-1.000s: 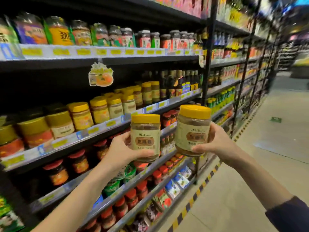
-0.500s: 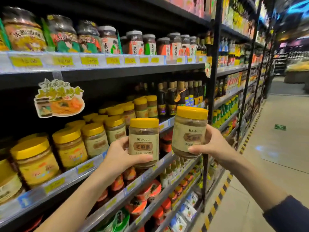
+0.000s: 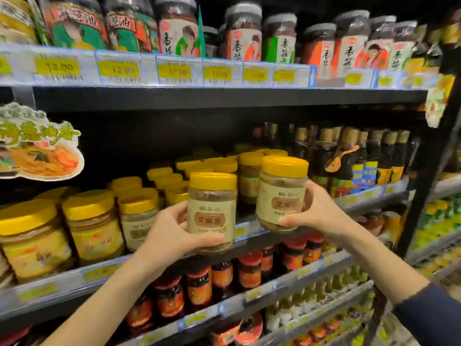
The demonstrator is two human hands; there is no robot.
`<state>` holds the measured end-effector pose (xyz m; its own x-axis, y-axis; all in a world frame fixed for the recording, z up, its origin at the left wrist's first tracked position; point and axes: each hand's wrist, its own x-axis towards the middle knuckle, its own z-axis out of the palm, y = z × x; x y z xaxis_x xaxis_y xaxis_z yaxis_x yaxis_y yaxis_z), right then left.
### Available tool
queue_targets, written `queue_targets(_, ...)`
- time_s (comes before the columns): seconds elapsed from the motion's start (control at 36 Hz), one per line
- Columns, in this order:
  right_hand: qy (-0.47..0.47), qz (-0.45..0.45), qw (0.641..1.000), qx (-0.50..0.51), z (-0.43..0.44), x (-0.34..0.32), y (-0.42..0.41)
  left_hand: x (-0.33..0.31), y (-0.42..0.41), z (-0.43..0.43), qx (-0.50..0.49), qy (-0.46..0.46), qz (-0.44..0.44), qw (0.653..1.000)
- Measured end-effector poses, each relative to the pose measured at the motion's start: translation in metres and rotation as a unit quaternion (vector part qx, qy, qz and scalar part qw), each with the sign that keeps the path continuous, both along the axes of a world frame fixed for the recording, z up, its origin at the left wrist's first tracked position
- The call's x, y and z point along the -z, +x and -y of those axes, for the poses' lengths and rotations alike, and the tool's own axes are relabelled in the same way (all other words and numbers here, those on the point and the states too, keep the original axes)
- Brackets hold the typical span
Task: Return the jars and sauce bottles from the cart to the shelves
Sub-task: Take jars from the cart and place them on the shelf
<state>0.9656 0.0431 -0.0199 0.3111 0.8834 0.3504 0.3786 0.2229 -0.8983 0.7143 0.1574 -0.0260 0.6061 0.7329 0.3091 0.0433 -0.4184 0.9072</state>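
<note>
Supermarket shelving, seen close. A black metal shelving unit (image 3: 224,98) carries tiers edged with clear price strips holding yellow tags (image 3: 174,71). The top tier holds dark sauce jars with grey lids (image 3: 244,36). The middle shelf (image 3: 99,272) holds rows of yellow-lidded clear jars (image 3: 92,221) at left and dark sauce bottles (image 3: 349,158) at right. Red-lidded jars (image 3: 222,278) stand on the tier below. A card cut-out picturing noodles (image 3: 37,151) hangs at far left.

The left hand (image 3: 172,236) grips the left clear plastic jar with a yellow lid and beige label (image 3: 212,211), thumb across the label's lower edge. The right hand (image 3: 316,213), from a dark sleeve (image 3: 429,315), grips the matching right jar (image 3: 283,196) low on its side. Both jars are held in the air in front of the middle shelf, the right one higher and nearer the bottles. Their long axes are vertical, lids up and labels toward the camera; the right jar's top leans slightly right.

Compared with half a second earlier, the view has closed in on the shelves, the aisle floor at right has left the frame, and the jars stay upright in the same grips, now closer to the shelved yellow-lidded row.
</note>
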Motion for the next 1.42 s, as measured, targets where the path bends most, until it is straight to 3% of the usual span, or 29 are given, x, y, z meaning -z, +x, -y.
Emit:
queue_targets(0.36, -0.069, 0.079, 0.980, -0.168, -0.111, -0.002, 0.040, -0.004, -0.002, 0.025, -0.205, -0.029, 0.024, 0.978)
queue_targets(0.58, -0.096, 0.135, 0.966, -0.201, -0.143, 0.011, 0.023, -0.003, -0.021, 0.040, -0.277, -0.030, 0.011, 0.960)
queue_targets(0.69, -0.130, 0.175, 0.957, -0.190, -0.150, 0.014, 0.014, -0.007, -0.029, 0.046, -0.271, -0.034, 0.005, 0.962)
queue_targets(0.97, -0.145, 0.163, 0.958, -0.188, -0.161, 0.022, 0.003, -0.009, -0.043, 0.046, -0.255, -0.037, -0.016, 0.966)
queue_targets(1.17, -0.232, 0.214, 0.933, -0.175, -0.168, 0.029, 0.007, -0.010, -0.045, 0.043, -0.252, -0.033, -0.011, 0.967)
queue_targets(1.42, -0.222, 0.176, 0.936, -0.211, -0.167, 0.031, 0.007, -0.008, -0.047, 0.040, -0.247, -0.032, 0.001, 0.968)
